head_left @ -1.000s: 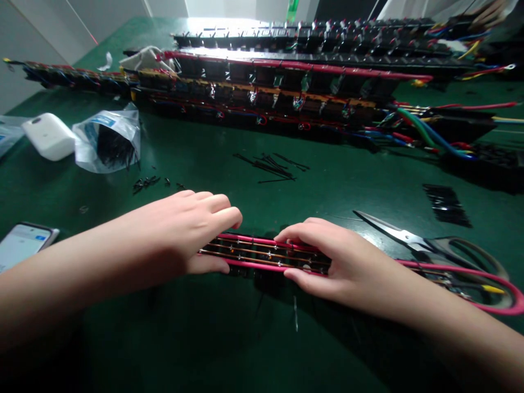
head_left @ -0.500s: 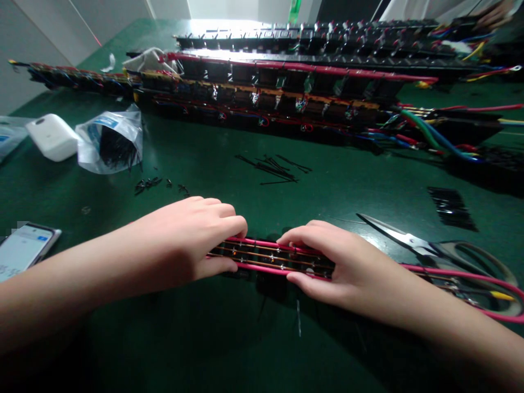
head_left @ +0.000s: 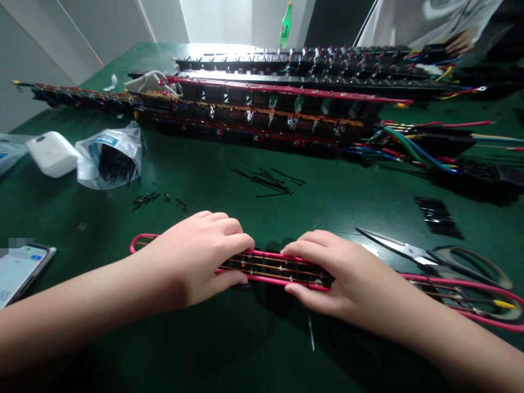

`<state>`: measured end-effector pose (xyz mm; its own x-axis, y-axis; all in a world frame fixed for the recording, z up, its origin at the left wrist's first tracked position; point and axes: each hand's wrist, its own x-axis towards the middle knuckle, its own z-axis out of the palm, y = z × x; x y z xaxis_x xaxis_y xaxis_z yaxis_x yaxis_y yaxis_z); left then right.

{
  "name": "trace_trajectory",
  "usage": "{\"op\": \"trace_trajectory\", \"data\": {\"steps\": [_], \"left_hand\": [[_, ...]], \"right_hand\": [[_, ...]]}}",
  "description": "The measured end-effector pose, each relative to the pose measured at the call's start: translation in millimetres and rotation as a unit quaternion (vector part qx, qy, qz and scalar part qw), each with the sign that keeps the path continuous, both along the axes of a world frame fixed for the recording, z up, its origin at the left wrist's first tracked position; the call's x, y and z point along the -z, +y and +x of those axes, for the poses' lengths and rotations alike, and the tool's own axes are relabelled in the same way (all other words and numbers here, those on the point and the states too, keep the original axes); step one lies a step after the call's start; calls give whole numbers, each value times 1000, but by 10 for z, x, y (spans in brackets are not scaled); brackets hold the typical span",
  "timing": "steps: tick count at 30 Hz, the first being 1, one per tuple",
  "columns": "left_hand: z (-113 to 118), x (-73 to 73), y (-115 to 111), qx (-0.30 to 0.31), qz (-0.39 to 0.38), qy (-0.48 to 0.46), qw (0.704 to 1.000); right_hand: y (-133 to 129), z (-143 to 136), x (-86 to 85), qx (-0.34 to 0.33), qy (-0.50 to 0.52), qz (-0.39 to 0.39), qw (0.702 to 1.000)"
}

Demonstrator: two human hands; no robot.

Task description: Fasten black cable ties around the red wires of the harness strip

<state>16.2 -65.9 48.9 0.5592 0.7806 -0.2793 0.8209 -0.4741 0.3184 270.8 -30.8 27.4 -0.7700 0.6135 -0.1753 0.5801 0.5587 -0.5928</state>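
Observation:
A long narrow black wired assembly (head_left: 268, 267) lies across the green table, with pink-red cables along both long sides and copper-coloured strips between them. Around its left half my left hand (head_left: 213, 254) is closed, thumb on the near edge and fingers over the far edge. My right hand (head_left: 323, 262) grips it further right in the same way. Between the two hands a short stretch shows. Looped cable ends stick out past both hands, and the right loop has a yellow tip (head_left: 504, 304). Scissors (head_left: 426, 255) rest just beyond my right forearm.
Long wired assemblies (head_left: 262, 109) fill the back of the table. Loose black cable ties (head_left: 268, 181), a bag of ties (head_left: 110, 155), a white case (head_left: 53, 154), a phone (head_left: 24, 270) and black strips (head_left: 439, 217) lie around. A green bottle (head_left: 285, 24) and another person's hand (head_left: 460, 42) appear behind.
The view has tilted up a little, so the scene sits lower. Both hands keep their hold on the assembly, which is slightly further right relative to my view; its left loop now shows.

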Motion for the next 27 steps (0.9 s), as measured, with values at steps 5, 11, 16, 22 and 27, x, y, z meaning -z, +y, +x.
{"op": "trace_trajectory", "data": {"steps": [5,11,16,22,27], "left_hand": [[83,78,-19,-10,8,-47,999],[116,88,-10,-17,-7,-88,996],[-126,82,281,-36,-23,-99,994],[-376,493,918,-134,85,54,986],[-290,738,1262,-23,81,1,996]], "right_hand": [[-9,4,-26,-6,-3,55,998],[23,22,-18,15,25,-14,999],[45,25,-3,28,27,-38,999],[51,26,-2,31,29,-47,998],[52,28,2,36,28,-48,998]]}}
